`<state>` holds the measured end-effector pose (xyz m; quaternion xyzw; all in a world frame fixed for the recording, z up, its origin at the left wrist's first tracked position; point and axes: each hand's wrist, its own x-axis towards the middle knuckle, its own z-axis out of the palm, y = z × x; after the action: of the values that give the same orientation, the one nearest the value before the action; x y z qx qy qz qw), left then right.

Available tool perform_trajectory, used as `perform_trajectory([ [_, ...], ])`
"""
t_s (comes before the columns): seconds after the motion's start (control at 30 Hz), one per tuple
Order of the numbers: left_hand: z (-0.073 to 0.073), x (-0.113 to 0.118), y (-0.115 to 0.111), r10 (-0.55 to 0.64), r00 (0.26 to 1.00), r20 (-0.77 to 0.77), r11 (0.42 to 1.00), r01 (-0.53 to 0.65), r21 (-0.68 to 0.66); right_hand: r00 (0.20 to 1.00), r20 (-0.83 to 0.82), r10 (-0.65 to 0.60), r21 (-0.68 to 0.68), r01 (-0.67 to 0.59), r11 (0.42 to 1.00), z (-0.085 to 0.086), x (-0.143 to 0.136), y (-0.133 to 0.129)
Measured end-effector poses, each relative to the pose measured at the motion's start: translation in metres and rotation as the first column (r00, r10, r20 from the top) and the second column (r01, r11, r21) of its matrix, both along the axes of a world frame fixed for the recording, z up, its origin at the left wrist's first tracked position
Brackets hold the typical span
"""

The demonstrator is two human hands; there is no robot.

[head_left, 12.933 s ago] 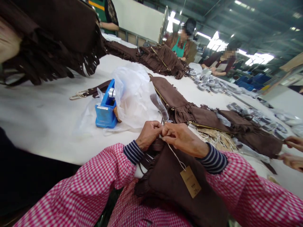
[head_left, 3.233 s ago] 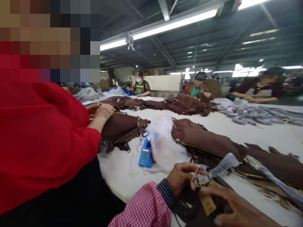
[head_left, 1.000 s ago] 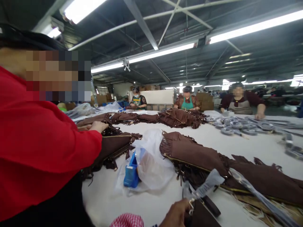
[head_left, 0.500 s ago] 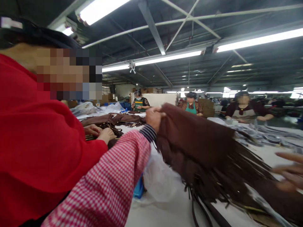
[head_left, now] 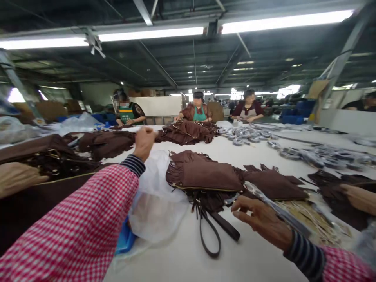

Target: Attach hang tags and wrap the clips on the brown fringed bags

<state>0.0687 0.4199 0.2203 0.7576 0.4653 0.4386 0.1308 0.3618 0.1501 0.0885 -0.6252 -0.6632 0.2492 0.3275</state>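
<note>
A brown fringed bag [head_left: 210,174] lies on the white table, its gold zipper edge facing me. A dark wrist strap [head_left: 216,244] loops down from it. My left hand [head_left: 145,143] is raised above the table, left of the bag and apart from it. Its fingers are loosely bent, slightly blurred, with nothing visible in them. Close to the bag's lower right corner hovers my right hand [head_left: 261,219], open, fingers spread and curved, holding nothing. Below my left hand sits a clear plastic bag [head_left: 158,211], with a blue object [head_left: 125,237] partly under it.
Brown bags [head_left: 190,132] are piled farther back. Another brown piece [head_left: 273,182] lies right of the nearest bag, beside tan cords [head_left: 314,223]. Wrapped grey coils [head_left: 323,154] cover the right side. Co-workers' hands [head_left: 20,178] [head_left: 360,197] reach in at both edges; several people work across the table.
My left hand has let go of the brown fringed bag, which now lies on the table. My right hand has come further into view. The view has swung right and down.
</note>
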Motion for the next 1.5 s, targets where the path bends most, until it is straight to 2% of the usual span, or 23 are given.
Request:
perform_trajectory([
  [0.07,-0.032,0.037,-0.017,-0.142,0.97,-0.199,0.99,0.135,-0.046,0.994,0.107,-0.019,0.131,0.005,0.991,-0.009,0.008,0.017],
  [0.13,-0.066,0.069,-0.043,-0.26,0.884,-0.389,0.965,0.248,-0.083,0.98,0.193,-0.052,0.236,0.005,0.972,-0.016,0.015,0.035],
  [0.2,-0.094,0.089,-0.065,-0.309,0.791,-0.528,0.948,0.3,-0.106,0.967,0.234,-0.097,0.301,0.023,0.953,-0.022,0.024,0.051],
  [0.27,-0.111,0.098,-0.075,-0.331,0.717,-0.613,0.938,0.322,-0.128,0.963,0.222,-0.153,0.342,0.07,0.937,-0.025,0.037,0.062],
  [0.37,-0.117,0.098,-0.071,-0.367,0.579,-0.728,0.92,0.34,-0.193,0.962,0.116,-0.247,0.38,0.187,0.906,-0.027,0.066,0.062],
  [0.47,-0.12,0.097,-0.062,-0.385,0.455,-0.803,0.908,0.343,-0.241,0.933,-0.025,-0.358,0.372,0.342,0.863,-0.029,0.099,0.048],
  [0.57,-0.127,0.096,-0.062,-0.367,0.438,-0.821,0.91,0.351,-0.22,0.889,-0.11,-0.445,0.321,0.456,0.83,-0.033,0.122,0.025],
  [0.67,-0.127,0.089,-0.06,-0.345,0.455,-0.821,0.908,0.384,-0.169,0.894,-0.137,-0.427,0.29,0.449,0.845,-0.038,0.129,0.005],
  [0.73,-0.117,0.083,-0.052,-0.399,0.454,-0.796,0.881,0.43,-0.196,0.908,-0.136,-0.396,0.305,0.418,0.856,-0.039,0.128,-0.005],
  [0.83,-0.095,0.079,-0.036,-0.453,0.485,-0.748,0.85,0.487,-0.199,0.912,-0.119,-0.393,0.322,0.41,0.853,-0.036,0.127,-0.013],
  [0.97,-0.067,0.093,-0.034,-0.267,0.607,-0.749,0.896,0.442,0.039,0.909,-0.117,-0.4,0.348,0.415,0.841,-0.031,0.13,-0.015],
  [1.03,-0.052,0.104,-0.042,-0.186,0.673,-0.716,0.888,0.427,0.171,0.91,-0.103,-0.401,0.378,0.409,0.831,-0.026,0.132,-0.013],
  [1.13,-0.023,0.114,-0.059,-0.152,0.721,-0.676,0.851,0.443,0.281,0.911,-0.049,-0.409,0.44,0.387,0.81,-0.012,0.132,-0.007],
  [1.27,0.027,0.107,-0.085,-0.114,0.758,-0.642,0.822,0.434,0.368,0.942,-0.006,-0.335,0.496,0.293,0.817,0.023,0.116,0.002],
  [1.4,0.073,0.088,-0.122,-0.096,0.826,-0.555,0.8,0.396,0.45,0.995,-0.067,-0.072,0.376,0.092,0.922,0.075,0.082,-0.003],
  [1.5,0.098,0.075,-0.147,-0.159,0.882,-0.443,0.797,0.38,0.469,0.993,-0.072,0.095,0.346,-0.065,0.936,0.114,0.054,-0.017],
])
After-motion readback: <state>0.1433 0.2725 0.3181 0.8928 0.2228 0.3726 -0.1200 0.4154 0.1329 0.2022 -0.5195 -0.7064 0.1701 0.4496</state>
